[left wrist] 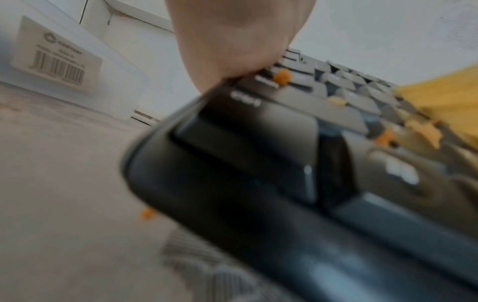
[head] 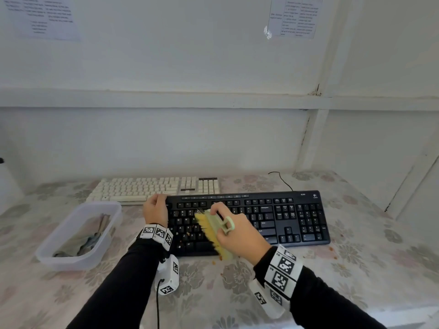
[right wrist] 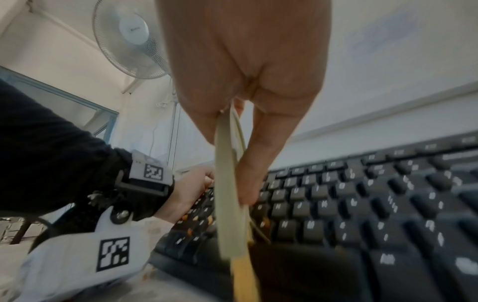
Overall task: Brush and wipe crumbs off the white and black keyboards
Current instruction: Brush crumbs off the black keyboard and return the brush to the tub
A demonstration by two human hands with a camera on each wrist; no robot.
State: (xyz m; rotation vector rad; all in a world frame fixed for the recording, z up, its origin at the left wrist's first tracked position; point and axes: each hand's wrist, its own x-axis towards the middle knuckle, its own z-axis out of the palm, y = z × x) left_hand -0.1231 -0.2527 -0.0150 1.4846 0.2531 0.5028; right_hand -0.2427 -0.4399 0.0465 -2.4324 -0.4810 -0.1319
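— While the right hand (head: 237,236) closes its grip round the brush (head: 215,233), which way does that brush run?

— Its long axis slants from upper left to lower right at the frame's centre; yellow bristles face left onto the letter keys, pale green back and loop handle face right.

— And the black keyboard (head: 285,217)?

— Long axis left to right across the middle, on the floral desk (head: 356,269); orange crumbs (left wrist: 282,76) sit among its left keys and on the desk by its front edge.

— The left hand (head: 155,210)?

— Fingers curled, gripping the black keyboard's upper-left corner.

— The white keyboard (head: 152,188)?

— Behind, further up and left, parallel; cream keys; a clear tub (head: 78,233) with a cloth (head: 83,238) sits at the left.
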